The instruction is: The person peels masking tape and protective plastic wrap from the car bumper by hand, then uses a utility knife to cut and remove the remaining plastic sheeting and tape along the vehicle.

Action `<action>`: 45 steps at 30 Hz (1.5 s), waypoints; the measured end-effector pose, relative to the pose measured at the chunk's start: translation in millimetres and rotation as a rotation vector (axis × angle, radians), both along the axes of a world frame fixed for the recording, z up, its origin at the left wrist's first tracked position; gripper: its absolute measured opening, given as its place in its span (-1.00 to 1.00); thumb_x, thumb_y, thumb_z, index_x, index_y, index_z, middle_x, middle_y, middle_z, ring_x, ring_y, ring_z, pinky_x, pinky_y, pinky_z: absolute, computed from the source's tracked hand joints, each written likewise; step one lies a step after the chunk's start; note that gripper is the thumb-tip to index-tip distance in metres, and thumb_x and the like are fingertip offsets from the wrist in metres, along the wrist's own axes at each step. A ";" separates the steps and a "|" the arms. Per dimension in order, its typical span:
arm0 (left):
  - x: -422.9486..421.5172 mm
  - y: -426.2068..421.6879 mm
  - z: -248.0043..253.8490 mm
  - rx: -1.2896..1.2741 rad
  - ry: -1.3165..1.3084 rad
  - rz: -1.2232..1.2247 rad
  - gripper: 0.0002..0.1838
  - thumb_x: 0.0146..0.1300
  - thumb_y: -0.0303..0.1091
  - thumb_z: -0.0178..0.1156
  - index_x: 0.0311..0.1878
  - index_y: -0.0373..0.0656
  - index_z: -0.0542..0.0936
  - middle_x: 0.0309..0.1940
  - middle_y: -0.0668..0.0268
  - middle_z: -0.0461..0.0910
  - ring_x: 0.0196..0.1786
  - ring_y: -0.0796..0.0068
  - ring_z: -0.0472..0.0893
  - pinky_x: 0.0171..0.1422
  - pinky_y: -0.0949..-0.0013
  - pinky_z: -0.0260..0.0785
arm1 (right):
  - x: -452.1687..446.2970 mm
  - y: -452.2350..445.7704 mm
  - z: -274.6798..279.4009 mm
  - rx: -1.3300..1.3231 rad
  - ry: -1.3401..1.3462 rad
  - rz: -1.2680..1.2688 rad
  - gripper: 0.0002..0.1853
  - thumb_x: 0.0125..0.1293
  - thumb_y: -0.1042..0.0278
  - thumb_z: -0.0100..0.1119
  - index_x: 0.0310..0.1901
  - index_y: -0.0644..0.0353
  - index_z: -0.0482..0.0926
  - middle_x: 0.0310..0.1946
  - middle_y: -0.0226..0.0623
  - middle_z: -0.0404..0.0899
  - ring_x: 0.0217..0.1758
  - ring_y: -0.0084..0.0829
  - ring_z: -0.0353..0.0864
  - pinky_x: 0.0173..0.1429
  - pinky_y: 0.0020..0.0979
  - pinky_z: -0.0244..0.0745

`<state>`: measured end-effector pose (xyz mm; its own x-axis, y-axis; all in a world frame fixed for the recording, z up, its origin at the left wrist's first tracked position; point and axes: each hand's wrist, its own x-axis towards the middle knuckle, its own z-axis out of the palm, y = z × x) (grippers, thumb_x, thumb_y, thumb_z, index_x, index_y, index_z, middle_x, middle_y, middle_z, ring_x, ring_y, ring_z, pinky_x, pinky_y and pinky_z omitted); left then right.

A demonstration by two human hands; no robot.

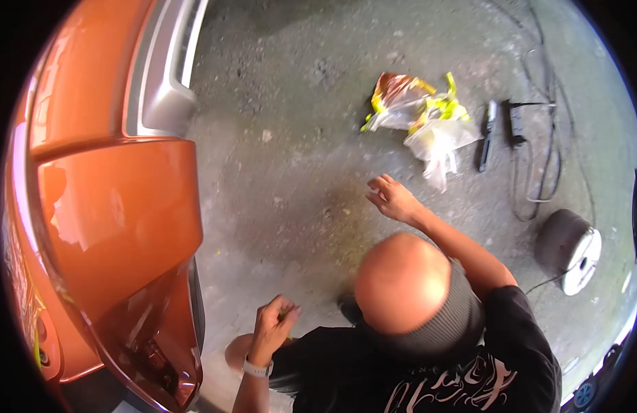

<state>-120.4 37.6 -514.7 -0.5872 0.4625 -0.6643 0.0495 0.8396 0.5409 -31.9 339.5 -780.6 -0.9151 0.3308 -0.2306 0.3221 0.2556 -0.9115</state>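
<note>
My right hand [393, 198] hovers over the concrete floor, its fingers loosely bent and a little apart, with nothing visible in them. Nearest to it lies a crumpled clear plastic bag [442, 141], beside orange-brown film [400, 89] with yellow tape strips. Low in the view, my left hand [272, 325] is closed with its fingers curled near my bare knee; whatever it may hold is hidden. A light watch band sits on that wrist. Left of it stands an orange car-body panel [126, 206] with a glossy surface, apart from the hand.
A black marker-like stick [487, 141] lies right of the bag. Next to it are a black power connector [516, 124] and looping cables [556, 158]. A dark spool with a white end [581, 261] rests farther right. Silver trim [168, 107] borders the orange panel.
</note>
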 end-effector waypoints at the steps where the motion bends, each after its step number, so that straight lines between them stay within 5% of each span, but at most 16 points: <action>1: -2.5 -0.6 -12.9 -0.038 0.009 0.014 -0.80 0.32 -0.40 0.31 -0.36 -0.23 0.50 -0.64 0.42 0.41 -0.53 0.72 0.33 -0.46 0.46 0.21 | 11.4 -13.7 -7.1 -0.039 -0.004 0.034 -0.64 0.41 0.19 0.20 0.08 0.27 0.54 -0.10 0.01 0.54 -0.07 0.02 0.63 0.05 -0.09 0.57; 7: 4.8 -25.6 -45.2 -0.188 0.174 -0.071 -0.71 0.18 -0.46 0.44 -0.40 -0.19 0.43 -0.70 0.40 0.32 -0.60 0.66 0.26 -0.50 0.45 0.16 | 82.1 -86.3 -16.0 -0.164 0.083 0.345 -0.66 0.39 0.32 0.23 0.14 0.21 0.52 -0.08 -0.11 0.54 -0.14 -0.12 0.66 -0.03 -0.14 0.59; 12: 8.5 -35.1 -42.0 -0.130 0.317 -0.124 -0.76 0.25 -0.51 0.35 -0.35 -0.21 0.42 -0.74 0.37 0.31 -0.65 0.60 0.26 -0.52 0.42 0.15 | 72.9 -50.1 17.9 0.083 0.263 0.155 -0.67 0.33 0.42 0.27 0.10 0.25 0.53 -0.06 -0.11 0.54 -0.07 -0.07 0.64 -0.04 -0.15 0.61; 14: 7.6 -24.7 -27.4 -0.158 0.178 -0.108 -0.84 0.31 -0.52 0.24 -0.22 -0.22 0.41 -0.72 0.23 0.40 -0.69 0.45 0.37 -0.52 0.35 0.19 | 62.0 -25.8 38.3 0.033 0.211 0.066 -0.69 0.32 0.47 0.27 0.07 0.26 0.53 -0.07 -0.12 0.55 -0.13 -0.11 0.65 -0.08 -0.19 0.61; 15: 5.9 -21.8 -18.1 -0.193 0.127 -0.175 -0.79 0.35 -0.52 0.13 0.00 -0.20 0.40 -0.65 0.07 0.49 -0.64 0.05 0.50 -0.49 0.18 0.28 | 51.6 -16.4 47.1 -0.022 0.162 -0.035 -0.71 0.31 0.52 0.27 0.05 0.26 0.54 -0.09 -0.13 0.56 -0.19 -0.16 0.65 -0.12 -0.23 0.61; 19: 14.3 -15.8 3.0 -0.041 0.275 -0.299 -0.65 0.35 -0.58 0.06 0.18 -0.11 0.41 -0.53 0.12 0.57 -0.51 0.12 0.61 -0.37 0.19 0.41 | 21.5 17.8 83.1 0.073 0.371 -0.114 -0.76 0.29 0.60 0.24 0.00 0.29 0.56 -0.21 -0.19 0.54 -0.33 -0.33 0.57 -0.17 -0.35 0.55; 21: 28.1 -13.2 24.9 0.061 0.146 -0.413 -0.51 0.34 -0.63 -0.01 0.33 -0.09 0.35 -0.37 0.06 0.64 -0.29 -0.03 0.68 -0.17 0.09 0.51 | 6.3 24.8 113.8 0.042 0.490 -0.145 -0.76 0.31 0.61 0.24 0.01 0.28 0.57 -0.27 -0.28 0.51 -0.32 -0.47 0.51 -0.14 -0.43 0.49; 27: 51.0 -19.4 62.9 0.371 0.228 -0.460 -0.49 0.31 -0.67 0.02 0.34 -0.20 0.35 -0.20 -0.09 0.61 -0.12 -0.16 0.64 -0.04 0.05 0.51 | -25.7 30.5 238.6 0.139 0.785 -0.034 -0.78 0.34 0.57 0.25 0.00 0.31 0.54 -0.25 -0.33 0.49 -0.28 -0.49 0.50 -0.12 -0.45 0.46; 31: 60.4 -23.4 93.3 0.495 0.257 -0.476 -0.49 0.20 -0.77 0.00 0.21 -0.18 0.52 -0.15 0.14 0.67 -0.09 0.10 0.65 -0.01 0.22 0.54 | -36.2 8.9 305.1 0.145 0.945 0.026 -0.76 0.34 0.57 0.26 0.02 0.32 0.55 -0.16 -0.30 0.52 -0.24 -0.50 0.50 -0.09 -0.46 0.45; 39: 65.9 -16.4 163.1 0.770 0.500 -0.536 -0.66 0.25 -0.70 0.10 0.03 -0.16 0.66 -0.10 0.29 0.69 -0.09 0.21 0.60 -0.01 0.28 0.51 | -47.0 -33.2 401.8 0.270 1.201 0.137 -0.68 0.25 0.60 0.31 0.05 0.30 0.56 -0.16 -0.27 0.51 -0.23 -0.46 0.53 -0.08 -0.41 0.46; 45: 72.3 -21.4 205.3 0.813 0.878 -0.528 -0.77 0.07 -0.59 0.45 -0.18 -0.12 0.75 -0.32 0.33 0.60 -0.30 0.39 0.54 -0.22 0.38 0.44 | -60.8 -58.2 440.2 0.450 1.283 0.183 -0.68 0.30 0.56 0.31 0.07 0.33 0.54 -0.11 -0.19 0.48 -0.16 -0.38 0.58 -0.12 -0.44 0.57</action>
<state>-48.2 16.2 -309.4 -0.3046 0.8540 0.4217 0.8639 0.0613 0.5000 -92.7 281.3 -340.4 -0.4411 0.0037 0.8974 -0.7467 0.5533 -0.3693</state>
